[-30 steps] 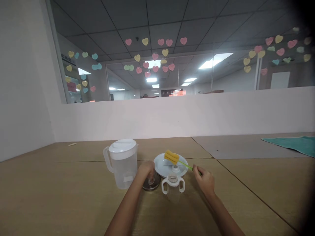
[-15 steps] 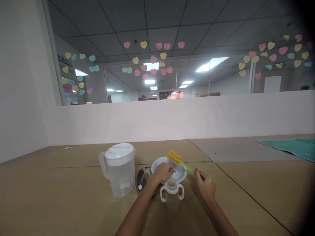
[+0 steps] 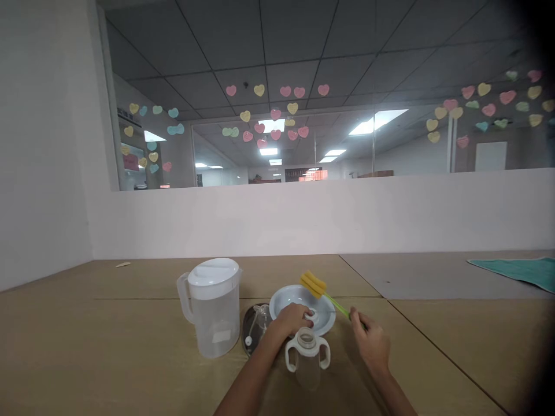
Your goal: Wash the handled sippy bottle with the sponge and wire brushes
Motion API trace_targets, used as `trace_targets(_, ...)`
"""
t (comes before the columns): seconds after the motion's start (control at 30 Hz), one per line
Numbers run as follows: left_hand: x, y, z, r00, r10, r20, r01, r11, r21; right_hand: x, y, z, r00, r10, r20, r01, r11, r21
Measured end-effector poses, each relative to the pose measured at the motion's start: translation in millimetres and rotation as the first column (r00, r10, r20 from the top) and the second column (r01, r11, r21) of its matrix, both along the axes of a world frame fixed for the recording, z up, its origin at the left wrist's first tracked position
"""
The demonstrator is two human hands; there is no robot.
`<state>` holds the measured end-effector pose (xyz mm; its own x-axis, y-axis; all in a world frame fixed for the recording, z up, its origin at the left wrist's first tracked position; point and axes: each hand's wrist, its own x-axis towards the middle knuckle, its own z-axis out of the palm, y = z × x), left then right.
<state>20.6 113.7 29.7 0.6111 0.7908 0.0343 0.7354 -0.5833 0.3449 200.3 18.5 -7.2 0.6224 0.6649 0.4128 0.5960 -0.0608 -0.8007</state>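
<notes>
The right hand [image 3: 372, 342] pinches a brush [image 3: 318, 287] with a thin green handle [image 3: 337, 305] and ridged yellow head [image 3: 311, 282]. The left hand [image 3: 293, 320] is at the bowl's [image 3: 286, 296] near side; its grip I cannot tell.

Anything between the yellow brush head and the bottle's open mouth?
Yes, in this view: the left hand, at a small white part in the bowl, lies between the brush head and the bottle. One view can't settle depth.
</notes>
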Motion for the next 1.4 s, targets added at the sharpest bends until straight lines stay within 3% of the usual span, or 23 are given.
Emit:
trace_targets(0.57, 0.2, -3.8, 2.1, 0.99, 0.136, -0.047, -0.137, 0.99, -0.02, -3.4, 1.8, 2.1, 0.999, 0.043, -0.016, -0.044, 0.994, -0.096)
trace_targets(0.73, 0.0, -4.0, 4.3, 0.99, 0.13, 0.052, -0.131, 0.991, 0.004, 2.1, 2.2, 0.1, 0.998, 0.032, -0.054, -0.038, 0.992, -0.122)
trace_targets(0.83, -6.2, -6.0, 16.8, 0.977, 0.117, 0.178, -0.125, 0.992, 0.035, 4.2, 3.0, -1.5, 0.997, 0.028, -0.069, -0.038, 0.989, -0.142)
trace_targets(1.03, -27.9, -13.1, 60.6, 0.869, 0.073, 0.49, -0.149, 0.982, 0.117, 4.4, 2.4, -3.1, 0.998, 0.026, -0.059, -0.034, 0.989, -0.141)
trace_targets(1.13, -30.4, -15.6, 72.8, 0.811, 0.053, 0.583, -0.134, 0.986, 0.096, 2.1, 2.3, -2.7, 0.999, 0.028, -0.045, -0.033, 0.993, -0.117)
trace_targets(1.27, -25.0, -20.8, 72.4, 0.725, 0.039, 0.688, -0.101, 0.994, 0.05, -2.4, 1.8, -2.6, 0.997, 0.066, 0.032, -0.063, 0.995, -0.081)
trace_targets(1.4, -34.5, -31.3, 60.6, 0.639, 0.084, 0.765, -0.276, 0.953, 0.126, -2.7, 0.0, -2.3, 0.999, 0.031, 0.029, -0.03, 0.998, -0.05)
